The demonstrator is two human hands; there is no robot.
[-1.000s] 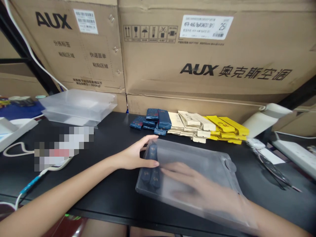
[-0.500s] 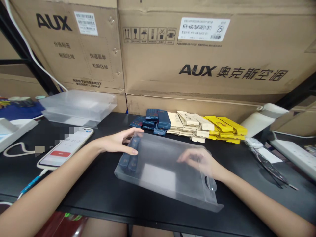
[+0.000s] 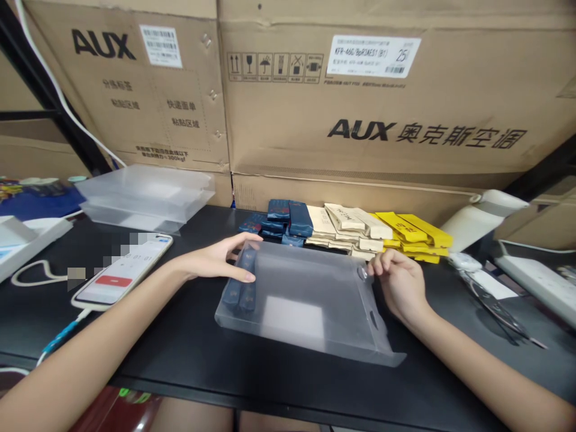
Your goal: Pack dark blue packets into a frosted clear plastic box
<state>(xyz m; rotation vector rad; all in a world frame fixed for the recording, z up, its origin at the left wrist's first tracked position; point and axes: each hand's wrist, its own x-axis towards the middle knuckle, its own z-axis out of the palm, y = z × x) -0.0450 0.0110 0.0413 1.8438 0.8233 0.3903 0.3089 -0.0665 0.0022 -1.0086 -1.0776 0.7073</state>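
While the left hand (image 3: 218,259), thumb spread, clasps the frosted plastic case (image 3: 297,273) on the table (image 3: 288,378), the right hand (image 3: 402,285) pinches its edge; inside lie slim blue packets (image 3: 247,294); behind, cardboard (image 3: 279,126) reads "AUX".

Kinda cloudy see-through plastic case (image 3: 310,270) lying a bit askew, center of the frame. Dark blue packets (image 3: 247,295) sit inside its left end.

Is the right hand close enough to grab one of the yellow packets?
Probably yes: the yellow packets lie just beyond the right hand, with nothing seen standing between. It is at the edge of the clear case, so it would leave that first.
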